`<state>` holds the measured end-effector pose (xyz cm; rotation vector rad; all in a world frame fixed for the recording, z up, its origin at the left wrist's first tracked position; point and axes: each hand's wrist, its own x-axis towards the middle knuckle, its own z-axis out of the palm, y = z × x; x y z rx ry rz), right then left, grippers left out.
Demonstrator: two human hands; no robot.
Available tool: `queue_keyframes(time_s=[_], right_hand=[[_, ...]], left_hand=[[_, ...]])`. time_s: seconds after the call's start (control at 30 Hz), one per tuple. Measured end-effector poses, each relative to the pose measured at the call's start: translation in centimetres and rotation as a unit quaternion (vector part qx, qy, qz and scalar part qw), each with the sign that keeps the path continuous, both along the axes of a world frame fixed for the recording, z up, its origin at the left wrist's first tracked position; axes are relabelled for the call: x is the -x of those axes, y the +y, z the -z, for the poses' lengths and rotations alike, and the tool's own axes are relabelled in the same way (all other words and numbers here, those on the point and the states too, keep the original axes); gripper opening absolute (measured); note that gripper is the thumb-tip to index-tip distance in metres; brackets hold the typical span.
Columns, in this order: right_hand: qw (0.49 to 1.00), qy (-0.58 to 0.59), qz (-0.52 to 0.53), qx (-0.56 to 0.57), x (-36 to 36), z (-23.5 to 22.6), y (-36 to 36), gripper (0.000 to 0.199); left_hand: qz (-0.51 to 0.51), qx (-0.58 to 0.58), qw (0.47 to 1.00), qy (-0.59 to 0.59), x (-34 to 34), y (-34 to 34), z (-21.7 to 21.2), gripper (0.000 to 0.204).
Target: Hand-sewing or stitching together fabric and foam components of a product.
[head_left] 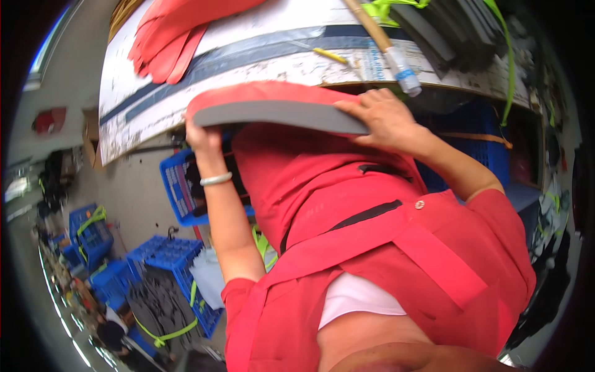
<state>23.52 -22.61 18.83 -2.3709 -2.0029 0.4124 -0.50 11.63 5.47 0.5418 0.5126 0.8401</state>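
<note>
Between left grip [203,137] and right grip [385,119] stretches a red-grey strip [273,115].

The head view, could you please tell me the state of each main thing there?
Red-and-gray piece: curved, held at both ends.
Left hand: closed on its left end.
Right hand: closed on its right end.
Red pieces: overlapping, lying on the tabletop.
Yellow tool: lying on the tabletop.
Gray strips: piled together.
Dark gray bundle: bound with green band.
</note>
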Motion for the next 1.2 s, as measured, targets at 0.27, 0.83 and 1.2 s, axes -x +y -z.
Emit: queue_keyframes(time_s=[0.27,0.83,1.2], right_hand=[[0.971,0.23,-0.03,0.059,0.6,-0.2,2.5,0.088],[0.851,0.46,-0.041,-0.252,11.8,-0.9,16.1,0.023],[0.844,0.474,0.006,-0.253,12.9,-0.5,15.8,0.027]], left_hand=[[-0.181,-0.159,0.962,0.128,-1.9,-7.0,-5.1,0.018],[-0.172,-0.096,0.98,-0.007,2.5,-14.8,-12.7,0.025],[-0.15,-0.156,0.976,0.024,3.1,-16.1,-11.5,0.049]])
